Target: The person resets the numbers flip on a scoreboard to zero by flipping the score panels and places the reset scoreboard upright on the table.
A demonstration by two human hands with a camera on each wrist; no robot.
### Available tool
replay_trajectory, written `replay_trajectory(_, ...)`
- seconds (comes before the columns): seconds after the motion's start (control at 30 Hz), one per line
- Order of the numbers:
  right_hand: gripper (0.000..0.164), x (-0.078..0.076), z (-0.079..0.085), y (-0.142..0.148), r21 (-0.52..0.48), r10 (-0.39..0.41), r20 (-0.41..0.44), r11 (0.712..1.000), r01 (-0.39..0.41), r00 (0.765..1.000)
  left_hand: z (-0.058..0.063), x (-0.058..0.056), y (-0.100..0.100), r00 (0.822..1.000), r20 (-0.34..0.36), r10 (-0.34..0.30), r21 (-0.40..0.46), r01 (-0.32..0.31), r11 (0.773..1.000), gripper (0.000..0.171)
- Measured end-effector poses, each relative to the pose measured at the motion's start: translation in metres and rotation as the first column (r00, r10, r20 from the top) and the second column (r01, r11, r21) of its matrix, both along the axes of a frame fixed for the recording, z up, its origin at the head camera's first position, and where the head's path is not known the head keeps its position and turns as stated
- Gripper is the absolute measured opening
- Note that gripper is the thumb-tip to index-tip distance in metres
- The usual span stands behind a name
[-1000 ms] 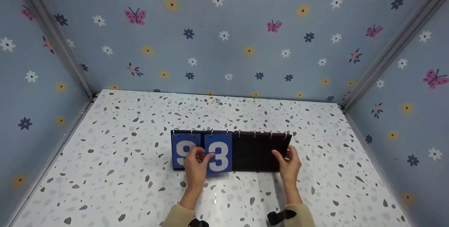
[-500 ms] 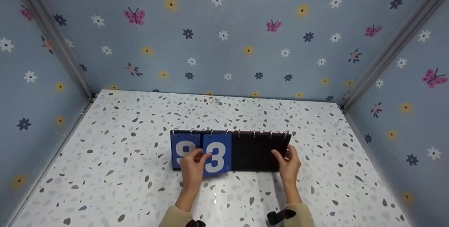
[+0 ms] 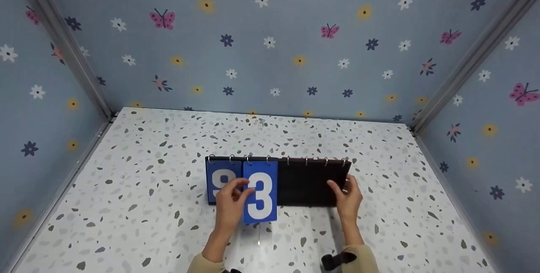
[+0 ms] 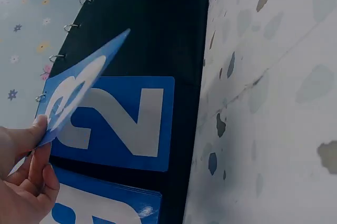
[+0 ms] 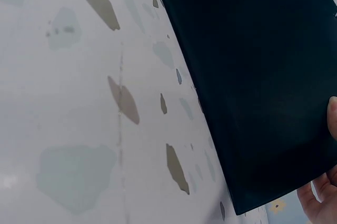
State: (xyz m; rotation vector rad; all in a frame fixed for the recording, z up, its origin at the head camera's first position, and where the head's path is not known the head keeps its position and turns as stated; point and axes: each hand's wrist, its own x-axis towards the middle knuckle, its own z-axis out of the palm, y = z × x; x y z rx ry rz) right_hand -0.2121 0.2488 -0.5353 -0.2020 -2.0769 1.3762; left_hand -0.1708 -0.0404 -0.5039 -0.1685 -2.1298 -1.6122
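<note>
A black flip scoreboard (image 3: 312, 184) leans tilted on the table, its number cards hung from metal rings along the top edge. My left hand (image 3: 228, 207) pinches the left edge of a blue card with a white 3 (image 3: 261, 195) between thumb and fingers. That card stands lifted off the board, and a blue card with a 2 (image 4: 121, 121) shows beneath it in the left wrist view. Left of it hangs another blue card (image 3: 219, 174), its digit partly covered by my left hand. My right hand (image 3: 349, 199) grips the board's right edge, thumb on the front and fingers behind.
The board's right half is bare black, with several rings (image 3: 306, 161) along its top. Under it lies a white speckled table (image 3: 160, 180). Blue flowered panels (image 3: 270, 53) close in the back and both sides, joined by grey corner posts (image 3: 472, 49).
My left hand has drawn the 3 card outward from the board, so its lower edge now hangs lower and nearer in the head view. My right hand stays in place.
</note>
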Motion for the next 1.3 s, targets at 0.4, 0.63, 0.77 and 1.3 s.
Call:
replay_trajectory(0.4,0.03,0.0,0.0,0.0,-0.001,0.0,-0.014,1.0,0.0,1.0,0.003,-0.003,-0.013,0.975,-0.173,-0.142,0.033,0.15,0.988,0.026)
replay_trajectory(0.63,0.032,0.001,0.0,-0.001,-0.004,-0.002,0.001,1.0,0.002,1.0,0.019,-0.01,-0.012,0.941,-0.333,-0.056,0.058,0.079,0.995,0.022)
replay_trajectory(0.77,0.032,0.001,0.001,-0.001,0.0,-0.007,0.001,1.0,0.007,1.0,0.043,-0.01,-0.01,0.916,-0.398,-0.042,0.052,0.068,0.996,0.021)
replay_trajectory(1.3,0.031,0.001,0.002,-0.001,-0.007,-0.009,0.023,1.0,0.009,1.0,0.055,-0.06,-0.01,0.897,-0.436,-0.067,0.089,0.117,0.989,0.01)
